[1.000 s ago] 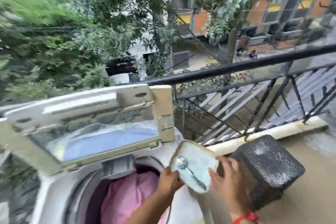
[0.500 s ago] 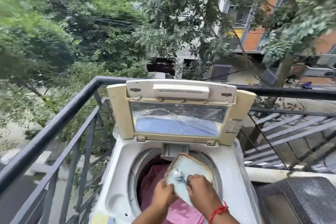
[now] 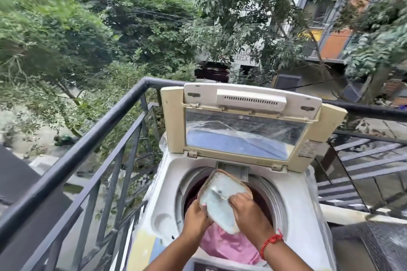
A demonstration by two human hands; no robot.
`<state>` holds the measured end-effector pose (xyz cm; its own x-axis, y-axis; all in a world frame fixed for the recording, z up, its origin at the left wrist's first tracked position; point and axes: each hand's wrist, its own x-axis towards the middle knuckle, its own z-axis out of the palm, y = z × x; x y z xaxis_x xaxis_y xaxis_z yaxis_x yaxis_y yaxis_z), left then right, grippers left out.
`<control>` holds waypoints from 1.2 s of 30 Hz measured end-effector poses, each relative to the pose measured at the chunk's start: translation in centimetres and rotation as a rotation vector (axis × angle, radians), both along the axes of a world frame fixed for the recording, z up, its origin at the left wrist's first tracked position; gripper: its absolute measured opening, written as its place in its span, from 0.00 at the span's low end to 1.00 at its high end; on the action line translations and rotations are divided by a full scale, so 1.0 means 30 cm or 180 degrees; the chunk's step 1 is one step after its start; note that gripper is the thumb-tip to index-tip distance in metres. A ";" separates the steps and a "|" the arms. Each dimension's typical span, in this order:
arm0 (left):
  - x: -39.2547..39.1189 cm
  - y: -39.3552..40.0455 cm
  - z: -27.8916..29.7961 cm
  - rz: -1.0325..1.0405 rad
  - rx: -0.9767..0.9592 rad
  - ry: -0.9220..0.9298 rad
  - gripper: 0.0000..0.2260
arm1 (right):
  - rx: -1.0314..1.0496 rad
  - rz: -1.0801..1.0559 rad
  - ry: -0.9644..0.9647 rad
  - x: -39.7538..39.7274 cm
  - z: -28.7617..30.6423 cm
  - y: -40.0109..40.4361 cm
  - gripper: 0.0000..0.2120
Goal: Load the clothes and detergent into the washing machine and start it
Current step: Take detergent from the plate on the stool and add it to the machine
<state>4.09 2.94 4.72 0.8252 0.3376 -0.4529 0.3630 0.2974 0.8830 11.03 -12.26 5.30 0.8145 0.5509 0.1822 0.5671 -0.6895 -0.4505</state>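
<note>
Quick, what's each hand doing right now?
Left hand: holds the detergent container by its edge.
Right hand: pinches the spoon inside it.

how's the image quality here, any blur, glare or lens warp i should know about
Head view: soft, even daylight with no hard shadows; the trees at the left edge smear with motion blur; the wide lens bows the black railing; the lid window carries pale reflections; the spoon in the detergent container is blurred, while the left hand and right hand read clearly.
</note>
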 end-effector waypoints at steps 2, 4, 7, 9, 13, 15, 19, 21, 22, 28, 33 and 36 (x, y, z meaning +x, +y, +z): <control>-0.007 0.008 0.007 0.0055 0.0025 0.0011 0.28 | -0.0088 0.0210 0.0073 -0.036 -0.014 0.001 0.08; -0.006 0.022 -0.007 0.0205 -0.0013 0.0109 0.19 | 0.0045 0.0122 0.0149 -0.055 -0.014 -0.007 0.06; -0.007 0.029 -0.019 0.0433 -0.0040 0.0273 0.10 | 0.0341 -0.0436 0.0185 -0.058 -0.003 -0.023 0.05; -0.008 0.029 -0.016 0.0579 -0.0179 0.0230 0.09 | 0.0427 -0.0833 0.0240 -0.053 0.001 -0.036 0.07; -0.004 0.016 -0.027 0.0654 -0.0044 0.0276 0.08 | 0.0186 -0.1150 0.0376 -0.065 0.002 -0.033 0.06; -0.009 -0.002 -0.031 0.0706 0.0013 0.0356 0.08 | 0.0044 -0.1144 0.0484 -0.093 0.000 -0.007 0.07; -0.023 -0.019 -0.036 0.0935 0.0078 0.0508 0.08 | -0.0039 -0.0981 0.0819 -0.168 0.003 0.077 0.07; -0.026 -0.010 -0.049 0.1026 0.0160 0.0584 0.09 | -0.0062 -0.0859 0.0947 -0.194 0.003 0.107 0.08; -0.026 -0.001 -0.058 0.1043 0.0214 0.0621 0.09 | -0.0028 -0.0825 0.0987 -0.203 0.004 0.119 0.08; -0.013 0.027 -0.073 0.0987 0.0567 0.0692 0.07 | 0.0221 -0.0767 0.1149 -0.213 0.032 0.186 0.07; -0.003 0.004 -0.091 0.0766 0.0576 0.0700 0.10 | 0.0352 -0.0760 0.1223 -0.180 0.055 0.246 0.09; -0.002 0.012 -0.074 0.0753 0.0369 0.0638 0.07 | 0.0564 -0.0823 0.1527 -0.159 0.051 0.250 0.07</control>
<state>4.03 3.31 2.51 0.6162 0.5679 -0.5458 0.4658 0.2960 0.8339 6.27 -4.77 6.82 0.9330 0.3175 -0.1695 0.0937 -0.6690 -0.7373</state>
